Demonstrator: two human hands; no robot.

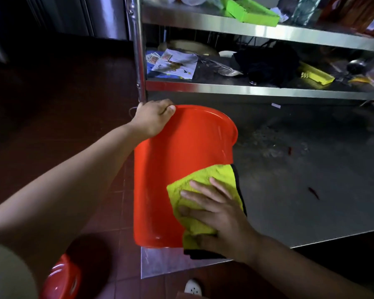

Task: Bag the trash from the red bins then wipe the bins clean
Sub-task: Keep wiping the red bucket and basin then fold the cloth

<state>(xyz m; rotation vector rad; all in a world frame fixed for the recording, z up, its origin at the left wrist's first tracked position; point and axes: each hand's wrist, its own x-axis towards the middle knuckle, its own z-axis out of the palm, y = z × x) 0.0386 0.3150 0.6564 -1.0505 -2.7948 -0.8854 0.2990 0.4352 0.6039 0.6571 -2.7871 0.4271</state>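
A glossy red bin (177,169) lay tilted on the steel counter (300,190), its rim toward 12 o'clock. The left hand (153,119) had its grip curled over the rim at 11 o'clock. The right hand (218,214), fingers flat, pressed one yellow-green cloth (216,180) against the bin's side at 5 o'clock. A second red bin (61,281) sat at 7 o'clock.

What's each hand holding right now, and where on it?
The left hand grips the red bin by its rim. The right hand presses a yellow-green cloth flat against the bin's outer side.
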